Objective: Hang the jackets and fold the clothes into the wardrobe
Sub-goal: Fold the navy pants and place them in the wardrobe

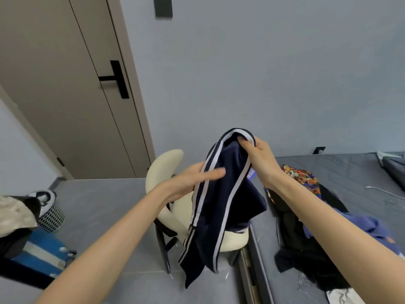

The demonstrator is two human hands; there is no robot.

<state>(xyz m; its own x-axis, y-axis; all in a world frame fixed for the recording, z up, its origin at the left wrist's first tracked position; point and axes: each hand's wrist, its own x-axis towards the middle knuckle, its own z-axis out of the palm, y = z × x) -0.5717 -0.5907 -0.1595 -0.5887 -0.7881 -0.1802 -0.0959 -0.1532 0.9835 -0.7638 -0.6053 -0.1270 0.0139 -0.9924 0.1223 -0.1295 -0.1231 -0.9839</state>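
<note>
The grey wall (263, 73) fills the space behind the cream chair (164, 165); the beige door (65, 95), with its black handle (116, 79), stands behind the chair and to its left; the grey bed (350, 172) runs along the chair's right side, its edge just beside the seat. The chair itself stands on the floor with its curved back towards the door. The navy garment (223, 207), edged with paired white stripes, is held up in the air in front of the chair and hides much of the seat; it hangs doubled over from its top fold, with a small blue label (251, 174) showing at its right edge. Right of the chair, on the bed, lies a heap of dark clothes (306, 249), with a bright patterned piece (300, 178) at its far end and a blue piece (368, 224) at its near side. Far left of the chair are a blue suitcase (41, 249) and a white mesh basket (51, 218). The right hand (258, 159) has its fingers curled over the garment's top fold and grips it; the left hand (192, 181), slightly blurred, lies with straight fingers flat against the garment's left striped edge.
</note>
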